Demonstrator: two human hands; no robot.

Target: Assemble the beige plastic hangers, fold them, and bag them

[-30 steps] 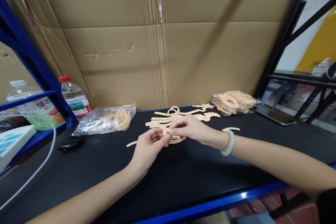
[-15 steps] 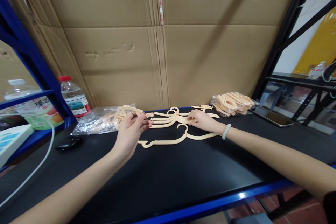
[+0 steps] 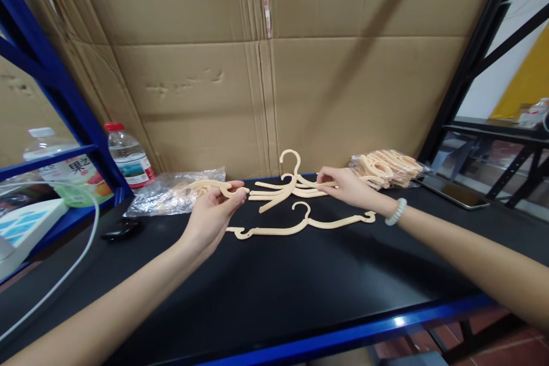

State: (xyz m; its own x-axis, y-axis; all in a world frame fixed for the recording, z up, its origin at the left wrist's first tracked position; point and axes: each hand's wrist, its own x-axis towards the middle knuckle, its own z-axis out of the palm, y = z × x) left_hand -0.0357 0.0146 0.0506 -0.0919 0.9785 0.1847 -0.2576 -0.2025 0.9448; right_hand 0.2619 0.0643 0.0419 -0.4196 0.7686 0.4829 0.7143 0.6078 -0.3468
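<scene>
Toward the bench's (image 3: 300,286) far edge, the left hand (image 3: 221,201) pinched a curved piece (image 3: 208,183), the right hand (image 3: 349,187) pinched a tilted hanger (image 3: 295,178), and steady fingers looked best against snagging!

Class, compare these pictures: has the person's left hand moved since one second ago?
Yes. Judged against the cardboard seam, the left hand has moved left, toward the left-hand plastic bag.
</scene>
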